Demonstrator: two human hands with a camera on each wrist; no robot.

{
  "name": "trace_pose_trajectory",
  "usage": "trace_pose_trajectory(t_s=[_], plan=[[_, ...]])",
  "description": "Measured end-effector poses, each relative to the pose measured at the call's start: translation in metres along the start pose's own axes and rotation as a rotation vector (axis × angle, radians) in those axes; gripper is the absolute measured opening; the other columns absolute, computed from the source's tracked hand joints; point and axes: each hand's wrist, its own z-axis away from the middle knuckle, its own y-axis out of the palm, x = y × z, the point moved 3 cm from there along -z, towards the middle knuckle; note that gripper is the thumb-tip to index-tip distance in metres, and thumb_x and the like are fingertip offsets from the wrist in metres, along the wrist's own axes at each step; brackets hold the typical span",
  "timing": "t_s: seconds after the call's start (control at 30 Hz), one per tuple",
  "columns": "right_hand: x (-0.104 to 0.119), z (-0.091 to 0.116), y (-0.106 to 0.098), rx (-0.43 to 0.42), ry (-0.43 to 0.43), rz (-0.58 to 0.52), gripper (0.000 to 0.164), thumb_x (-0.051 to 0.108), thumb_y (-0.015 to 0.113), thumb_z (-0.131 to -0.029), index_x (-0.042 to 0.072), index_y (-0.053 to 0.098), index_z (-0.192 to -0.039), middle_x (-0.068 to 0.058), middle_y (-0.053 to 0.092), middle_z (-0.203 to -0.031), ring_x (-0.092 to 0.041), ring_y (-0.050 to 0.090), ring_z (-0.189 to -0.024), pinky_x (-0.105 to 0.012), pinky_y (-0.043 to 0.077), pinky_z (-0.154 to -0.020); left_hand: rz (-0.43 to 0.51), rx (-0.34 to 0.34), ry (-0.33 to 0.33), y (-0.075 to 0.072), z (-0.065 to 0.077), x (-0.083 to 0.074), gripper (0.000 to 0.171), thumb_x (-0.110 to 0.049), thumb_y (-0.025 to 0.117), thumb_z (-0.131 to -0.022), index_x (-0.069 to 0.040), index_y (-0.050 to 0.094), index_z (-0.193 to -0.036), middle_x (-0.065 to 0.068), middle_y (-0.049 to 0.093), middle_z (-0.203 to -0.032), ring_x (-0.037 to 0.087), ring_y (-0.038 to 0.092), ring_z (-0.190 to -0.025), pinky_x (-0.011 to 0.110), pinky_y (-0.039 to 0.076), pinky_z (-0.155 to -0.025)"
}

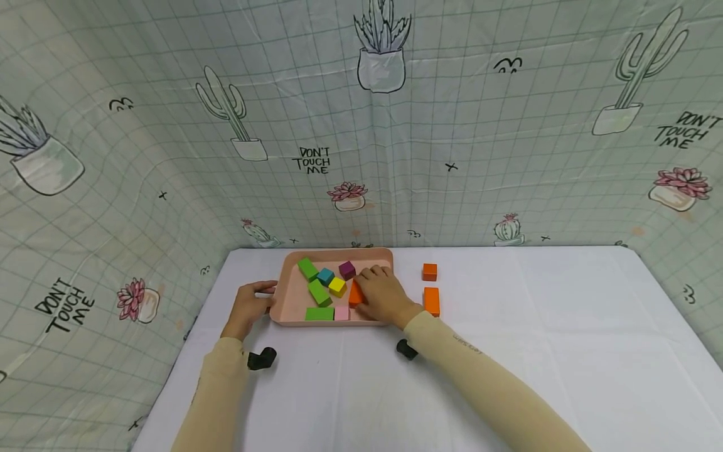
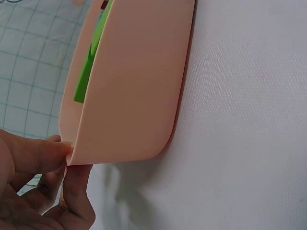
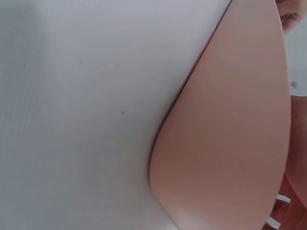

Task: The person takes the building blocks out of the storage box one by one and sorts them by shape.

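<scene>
A pink tray (image 1: 290, 295) holds several wooden-toy-style blocks. My left hand (image 1: 248, 309) pinches its left rim; in the left wrist view the thumb (image 2: 45, 155) lies over the edge with fingers beneath. Reaching over the tray's right side, my right hand (image 1: 386, 296) grips an orange block (image 1: 355, 294) between thumb and fingers. Around it lie a purple block (image 1: 347, 270), a yellow block (image 1: 337, 287), a blue block (image 1: 325, 277) and a pink block (image 1: 341, 313). Green blocks (image 1: 319, 293) are at the left. The right wrist view mostly shows the tray's outer wall (image 3: 220, 134).
To the right of the tray, a small orange cube (image 1: 430, 272) and a longer orange block (image 1: 432, 301) lie on the white tablecloth (image 1: 350, 389). A patterned cloth (image 1: 440, 125) hangs behind the table. Black wrist-camera mounts (image 1: 262, 359) hang at both wrists.
</scene>
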Motion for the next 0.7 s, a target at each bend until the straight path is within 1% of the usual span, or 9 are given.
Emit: trace_pose_trajectory(t_s=[0.1, 0.27, 0.37, 0.5, 0.7], plan=[[-0.001, 0.001, 0.0, 0.011, 0.012, -0.016, 0.058, 0.036, 0.08, -0.094, 0.003, 0.064, -0.14, -0.013, 0.064, -0.139, -0.032, 0.053, -0.129, -0.049, 0.037, -0.119, -0.006, 0.0, -0.002, 0.002, -0.001, 0.0, 0.046, 0.011, 0.056, -0.096, 0.014, 0.056, -0.143, 0.033, 0.057, -0.134, 0.023, 0.065, -0.096, 0.023, 0.055, -0.074], [-0.003, 0.004, -0.001, 0.016, 0.024, -0.049, 0.055, 0.027, 0.081, -0.093, 0.004, 0.065, -0.14, -0.012, 0.064, -0.136, -0.032, 0.052, -0.128, -0.048, 0.036, -0.12, -0.021, -0.005, -0.007, 0.002, -0.002, 0.001, 0.047, 0.01, 0.057, -0.097, 0.012, 0.057, -0.143, 0.031, 0.058, -0.134, 0.021, 0.063, -0.095, 0.022, 0.055, -0.074], [-0.004, 0.008, -0.004, -0.001, 0.018, -0.054, 0.056, 0.024, 0.082, -0.092, 0.004, 0.064, -0.141, -0.012, 0.064, -0.138, -0.031, 0.052, -0.129, -0.049, 0.035, -0.121, -0.028, -0.004, -0.007, 0.002, -0.002, 0.001, 0.047, 0.009, 0.057, -0.097, 0.012, 0.057, -0.144, 0.031, 0.058, -0.134, 0.02, 0.063, -0.095, 0.022, 0.054, -0.073], [-0.006, 0.016, -0.011, -0.045, 0.012, -0.07, 0.057, 0.023, 0.081, -0.091, 0.003, 0.064, -0.141, -0.012, 0.063, -0.141, -0.033, 0.052, -0.131, -0.05, 0.036, -0.12, -0.035, -0.006, -0.006, 0.002, -0.003, 0.002, 0.047, 0.009, 0.056, -0.097, 0.011, 0.057, -0.144, 0.03, 0.058, -0.135, 0.021, 0.062, -0.094, 0.02, 0.052, -0.071], [-0.016, 0.03, -0.023, -0.106, 0.037, -0.099, 0.058, 0.022, 0.081, -0.088, 0.002, 0.065, -0.14, -0.013, 0.064, -0.142, -0.034, 0.052, -0.133, -0.051, 0.037, -0.119, -0.025, 0.003, -0.007, 0.0, -0.002, 0.002, 0.048, 0.008, 0.056, -0.097, 0.011, 0.056, -0.145, 0.031, 0.057, -0.135, 0.022, 0.063, -0.097, 0.021, 0.054, -0.073]])
